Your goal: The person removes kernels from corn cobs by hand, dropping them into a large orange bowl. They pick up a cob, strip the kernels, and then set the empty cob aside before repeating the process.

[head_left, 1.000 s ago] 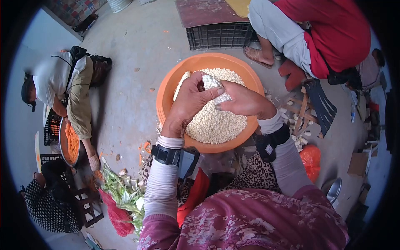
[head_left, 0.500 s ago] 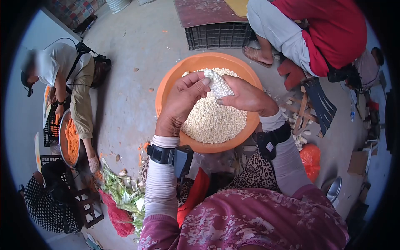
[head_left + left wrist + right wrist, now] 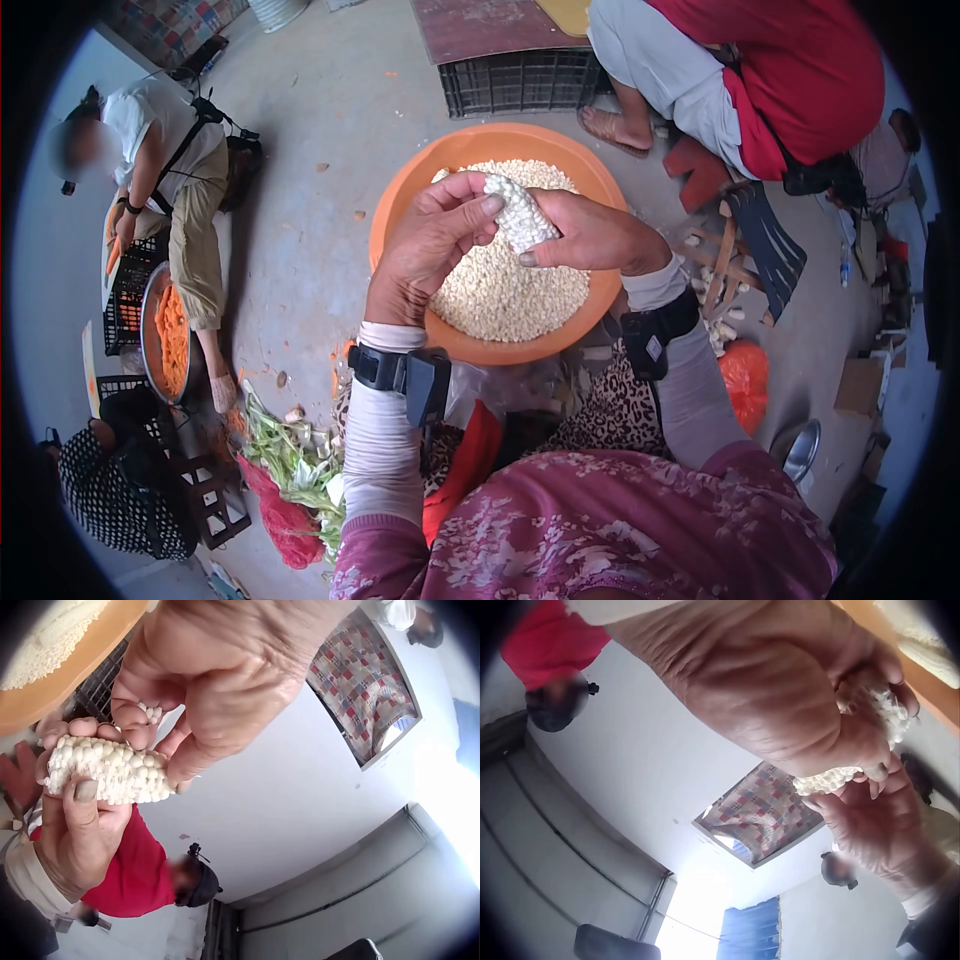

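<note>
A white corn cob (image 3: 522,218), partly stripped of kernels, is held above the basin of kernels. My right hand (image 3: 603,234) grips its near end, thumb lying along the cob and fingers wrapped behind. At the far end my left hand (image 3: 428,245) pinches the cob with its thumb and forefinger. In the left wrist view, a few loose kernels (image 3: 151,712) sit in the left hand's curled fingers. The right wrist view shows the cob (image 3: 829,781) partly hidden behind the right hand. Beneath both hands, the orange basin (image 3: 400,185) holds a heap of kernels (image 3: 515,300).
A person in red (image 3: 800,80) sits at the upper right, beside a black crate (image 3: 520,85). On the left, another person (image 3: 185,180) bends near a metal bowl of orange shreds (image 3: 172,345). Green husks (image 3: 290,440) and a red plastic bag (image 3: 743,385) lie on the floor.
My left fingers have drawn back from over the cob to its far end, exposing more of it. The cob has turned slightly. The person at left has straightened up somewhat.
</note>
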Demonstrator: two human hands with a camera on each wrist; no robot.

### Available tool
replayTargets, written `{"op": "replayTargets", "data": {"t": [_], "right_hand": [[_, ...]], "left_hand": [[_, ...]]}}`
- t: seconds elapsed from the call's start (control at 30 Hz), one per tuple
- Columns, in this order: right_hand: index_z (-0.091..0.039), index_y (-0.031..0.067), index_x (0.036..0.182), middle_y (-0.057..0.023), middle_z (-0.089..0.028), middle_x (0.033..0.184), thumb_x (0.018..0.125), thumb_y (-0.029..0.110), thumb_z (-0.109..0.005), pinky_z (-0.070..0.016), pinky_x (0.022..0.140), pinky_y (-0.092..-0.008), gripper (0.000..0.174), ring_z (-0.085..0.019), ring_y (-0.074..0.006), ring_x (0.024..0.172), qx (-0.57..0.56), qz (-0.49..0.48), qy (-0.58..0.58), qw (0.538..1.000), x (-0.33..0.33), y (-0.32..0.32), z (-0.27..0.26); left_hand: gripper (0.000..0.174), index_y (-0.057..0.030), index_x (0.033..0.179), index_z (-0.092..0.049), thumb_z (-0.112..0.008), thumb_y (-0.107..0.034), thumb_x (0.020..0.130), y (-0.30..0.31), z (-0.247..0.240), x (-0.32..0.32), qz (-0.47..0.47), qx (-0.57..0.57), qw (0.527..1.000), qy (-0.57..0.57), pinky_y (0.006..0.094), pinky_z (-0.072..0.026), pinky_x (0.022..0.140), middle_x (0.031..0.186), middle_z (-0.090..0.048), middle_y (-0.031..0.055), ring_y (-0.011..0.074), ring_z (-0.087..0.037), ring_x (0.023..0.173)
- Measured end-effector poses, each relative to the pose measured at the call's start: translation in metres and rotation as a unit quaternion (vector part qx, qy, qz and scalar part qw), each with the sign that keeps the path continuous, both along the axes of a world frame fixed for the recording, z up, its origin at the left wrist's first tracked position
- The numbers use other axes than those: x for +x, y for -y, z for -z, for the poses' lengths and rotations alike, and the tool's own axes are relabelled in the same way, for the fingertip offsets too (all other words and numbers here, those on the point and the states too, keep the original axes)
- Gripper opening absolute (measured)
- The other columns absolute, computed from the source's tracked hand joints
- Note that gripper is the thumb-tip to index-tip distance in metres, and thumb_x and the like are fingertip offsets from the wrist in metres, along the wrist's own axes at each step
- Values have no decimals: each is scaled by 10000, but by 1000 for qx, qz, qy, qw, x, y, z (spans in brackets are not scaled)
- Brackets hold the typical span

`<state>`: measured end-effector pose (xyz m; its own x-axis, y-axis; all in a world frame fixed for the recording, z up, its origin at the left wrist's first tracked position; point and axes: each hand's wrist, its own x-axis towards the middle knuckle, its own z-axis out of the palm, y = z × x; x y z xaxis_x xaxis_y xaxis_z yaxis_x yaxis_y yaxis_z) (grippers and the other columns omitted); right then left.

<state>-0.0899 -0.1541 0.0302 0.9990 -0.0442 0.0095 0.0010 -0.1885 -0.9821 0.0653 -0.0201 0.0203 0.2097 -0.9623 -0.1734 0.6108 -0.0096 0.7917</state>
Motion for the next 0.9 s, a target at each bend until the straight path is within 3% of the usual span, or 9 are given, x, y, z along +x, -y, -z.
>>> {"op": "replayTargets", "data": {"t": [0.23,0.3,0.37,0.5,0.6,0.7,0.9], "right_hand": [[-473,-62,1108,-123,-562,984,729,96,-609,-417,842,-303,432,-532,-177,935,-6,4,-16,1000,0,-1,0],[-479,-68,1094,-172,-580,955,722,95,-625,-438,818,-325,432,-575,-231,924,-112,38,-66,991,0,-1,6],[-482,-68,1090,-195,-582,952,720,98,-635,-445,810,-338,434,-585,-261,921,-125,56,-61,989,1,-1,11],[-488,-64,1085,-224,-587,966,719,111,-666,-451,811,-365,442,-595,-311,933,-163,109,-41,980,1,-1,13],[-490,-57,1087,-222,-590,968,724,115,-668,-452,808,-368,439,-593,-317,931,-176,117,-64,975,1,-1,10],[-492,-51,1085,-213,-593,964,728,117,-671,-451,808,-361,434,-593,-302,931,-178,118,-77,974,0,0,10],[-491,-46,1098,-191,-594,966,728,100,-670,-446,807,-343,436,-587,-260,909,-160,128,-59,977,2,-2,3]], "left_hand": [[231,-32,1038,-589,-648,-32,815,3,-5,-5,7,4,999,53,203,-542,709,913,-628,33,91,-620,765],[239,-43,1025,-591,-666,-25,799,5,1,-9,6,11,997,78,210,-531,725,908,-625,26,94,-614,785],[265,-64,1003,-588,-695,-9,767,13,16,-13,0,-11,987,161,233,-501,758,899,-618,13,105,-598,824],[290,-62,1002,-582,-704,8,748,15,8,-14,-16,1,988,152,245,-487,777,910,-614,11,112,-589,842],[310,-44,1047,-580,-690,5,762,13,8,-13,-8,35,981,191,241,-485,777,925,-619,16,109,-585,835],[303,-32,1084,-581,-670,-28,794,7,0,-10,9,19,987,160,231,-484,761,945,-626,22,99,-581,811],[203,-38,1022,-622,-650,-104,832,7,-1,-6,-32,51,989,132,207,-476,721,896,-639,2,72,-568,756]]}}
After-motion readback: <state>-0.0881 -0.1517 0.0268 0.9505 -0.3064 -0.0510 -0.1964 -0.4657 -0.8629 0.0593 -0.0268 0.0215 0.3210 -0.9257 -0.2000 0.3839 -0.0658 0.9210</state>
